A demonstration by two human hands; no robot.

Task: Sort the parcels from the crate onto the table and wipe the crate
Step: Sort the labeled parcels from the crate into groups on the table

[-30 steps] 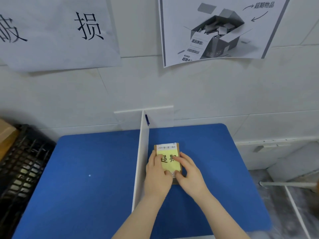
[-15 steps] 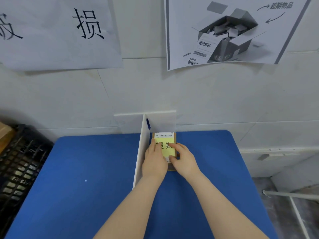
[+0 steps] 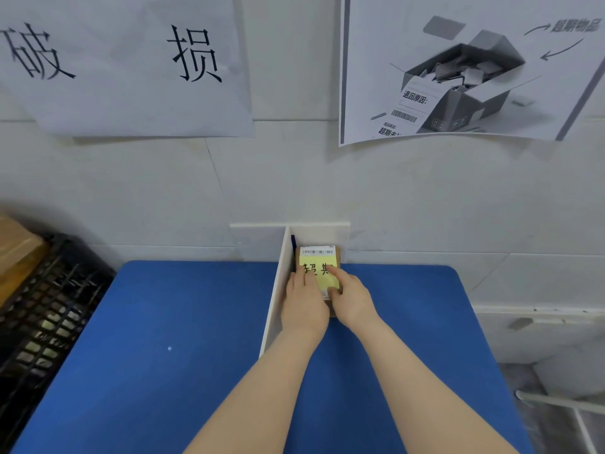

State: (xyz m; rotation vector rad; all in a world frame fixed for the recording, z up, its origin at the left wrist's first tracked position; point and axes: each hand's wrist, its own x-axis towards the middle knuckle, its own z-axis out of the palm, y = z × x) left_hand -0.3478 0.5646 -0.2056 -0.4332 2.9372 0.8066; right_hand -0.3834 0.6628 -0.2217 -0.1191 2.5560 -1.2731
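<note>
Presently left hand (image 3: 306, 301) and right hand (image 3: 352, 298) press flat on a brown parcel (image 3: 339, 256) with yellow note (image 3: 320, 276), barcode label (image 3: 317, 251).

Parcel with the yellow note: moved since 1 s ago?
Yes. The parcel has slid along the white divider away from the person, from about midway to its far end by the wall.
</note>
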